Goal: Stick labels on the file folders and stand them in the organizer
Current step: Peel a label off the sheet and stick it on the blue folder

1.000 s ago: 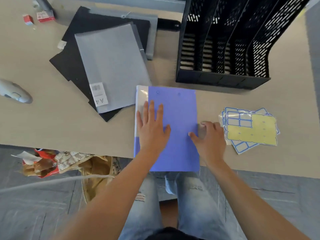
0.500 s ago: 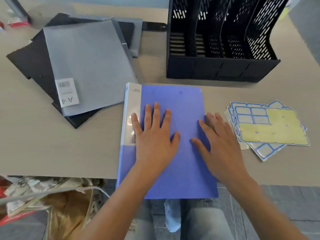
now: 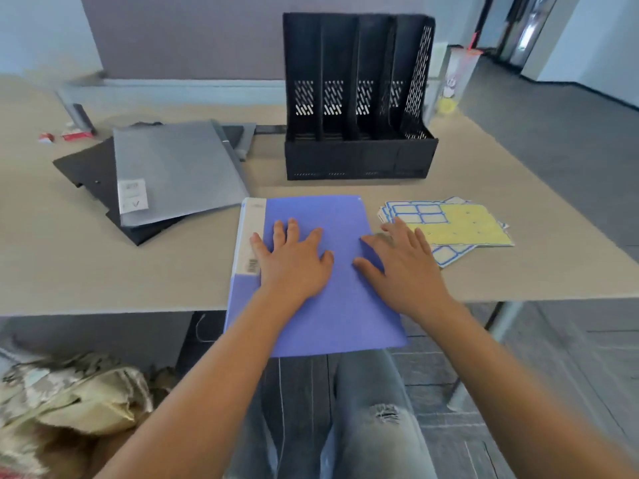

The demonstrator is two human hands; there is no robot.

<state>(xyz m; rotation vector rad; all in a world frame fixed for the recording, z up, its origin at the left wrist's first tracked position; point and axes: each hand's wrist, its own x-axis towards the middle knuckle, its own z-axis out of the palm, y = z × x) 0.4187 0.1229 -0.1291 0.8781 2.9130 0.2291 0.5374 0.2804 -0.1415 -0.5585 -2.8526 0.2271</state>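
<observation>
Fingers straight, your left hand (image 3: 294, 262) pressed flat on the blue plastic file folder (image 3: 325, 305). Your right hand (image 3: 403, 264) lay flat across its right edge, gripping nothing.

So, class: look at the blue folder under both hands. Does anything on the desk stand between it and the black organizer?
Nothing visible does. The blue folder lies flat under the left hand and right hand; bare desk separates it from the black organizer. The label sheets lie to the right, the grey folder to the left.
</observation>
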